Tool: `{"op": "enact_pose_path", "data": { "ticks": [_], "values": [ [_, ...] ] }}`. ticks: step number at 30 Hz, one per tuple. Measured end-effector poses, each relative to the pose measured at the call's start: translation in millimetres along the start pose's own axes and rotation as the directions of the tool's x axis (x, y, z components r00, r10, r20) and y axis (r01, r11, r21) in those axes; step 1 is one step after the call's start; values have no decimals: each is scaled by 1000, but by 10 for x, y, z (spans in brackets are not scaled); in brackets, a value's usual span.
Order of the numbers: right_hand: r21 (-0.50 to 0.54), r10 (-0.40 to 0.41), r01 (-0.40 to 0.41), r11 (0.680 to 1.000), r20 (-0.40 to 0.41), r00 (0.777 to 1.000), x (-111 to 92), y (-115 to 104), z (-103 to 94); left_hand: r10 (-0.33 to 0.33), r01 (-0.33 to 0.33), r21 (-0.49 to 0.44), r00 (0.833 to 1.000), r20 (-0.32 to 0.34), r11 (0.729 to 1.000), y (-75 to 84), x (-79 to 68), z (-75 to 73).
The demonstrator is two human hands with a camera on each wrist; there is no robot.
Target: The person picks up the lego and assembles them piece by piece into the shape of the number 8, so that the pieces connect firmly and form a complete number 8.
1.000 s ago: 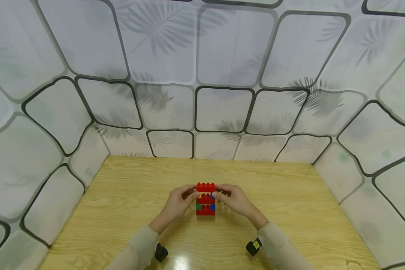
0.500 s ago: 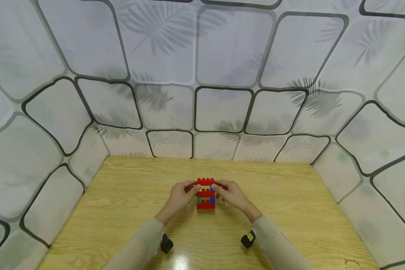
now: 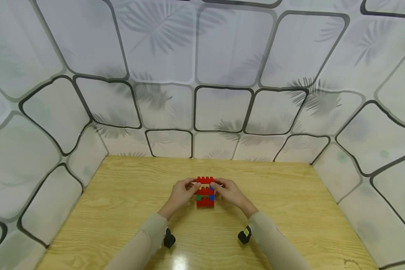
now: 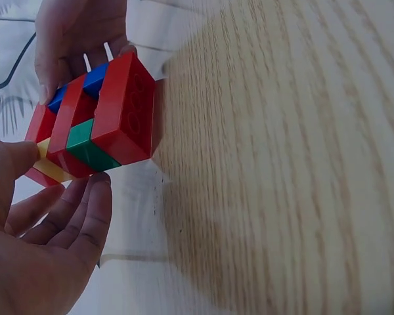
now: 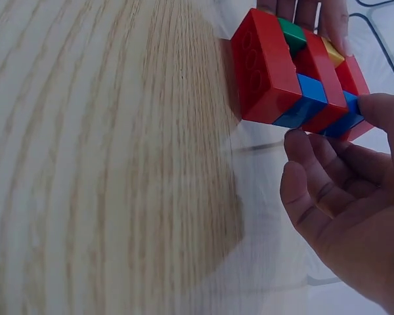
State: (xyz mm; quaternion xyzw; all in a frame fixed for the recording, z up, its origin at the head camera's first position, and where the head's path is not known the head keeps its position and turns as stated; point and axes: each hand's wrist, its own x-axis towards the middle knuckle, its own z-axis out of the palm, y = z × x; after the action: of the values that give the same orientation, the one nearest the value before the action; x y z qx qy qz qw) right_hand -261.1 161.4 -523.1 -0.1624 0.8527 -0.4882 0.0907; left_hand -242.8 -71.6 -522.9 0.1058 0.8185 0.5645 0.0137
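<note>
Both my hands hold a small tower of toy building bricks upright near the middle of the table. Three long red bricks (image 3: 205,191) make its layers, with open gaps between them. A green brick (image 4: 80,134) and a yellow brick (image 4: 51,159) form the left side; two blue bricks (image 5: 308,98) form the right. My left hand (image 3: 180,194) pinches the upper left side, thumb on the yellow brick. The right hand (image 3: 231,193) grips the opposite side, its thumb at the upper blue brick. In both wrist views the lowest red brick's underside shows, just over the tabletop.
A wooden table (image 3: 138,176) lies under the hands. Pale patterned cloth walls (image 3: 219,108) enclose its back and sides. A black wrist camera (image 3: 169,238) hangs at the left cuff, and another camera (image 3: 244,235) at the right.
The brick tower has moved away from me, toward the back wall, held between both hands. The forearms have come forward and slightly inward with it. Most of this motion came in the first half second.
</note>
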Motion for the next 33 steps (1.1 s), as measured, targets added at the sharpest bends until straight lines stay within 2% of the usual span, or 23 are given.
{"op": "enact_pose_path", "data": {
  "ticks": [12,26,33],
  "values": [
    [7,17,-16,1000,-45,999,65,27,44,19,-19,27,1000,3,999,-69,60,-14],
    [-120,15,-25,993,-79,997,108,51,87,10,-11,75,1000,17,997,-117,102,-9],
    [-145,22,-35,989,-92,996,130,53,109,9,-11,89,1000,30,996,-136,122,1]
  ]
}}
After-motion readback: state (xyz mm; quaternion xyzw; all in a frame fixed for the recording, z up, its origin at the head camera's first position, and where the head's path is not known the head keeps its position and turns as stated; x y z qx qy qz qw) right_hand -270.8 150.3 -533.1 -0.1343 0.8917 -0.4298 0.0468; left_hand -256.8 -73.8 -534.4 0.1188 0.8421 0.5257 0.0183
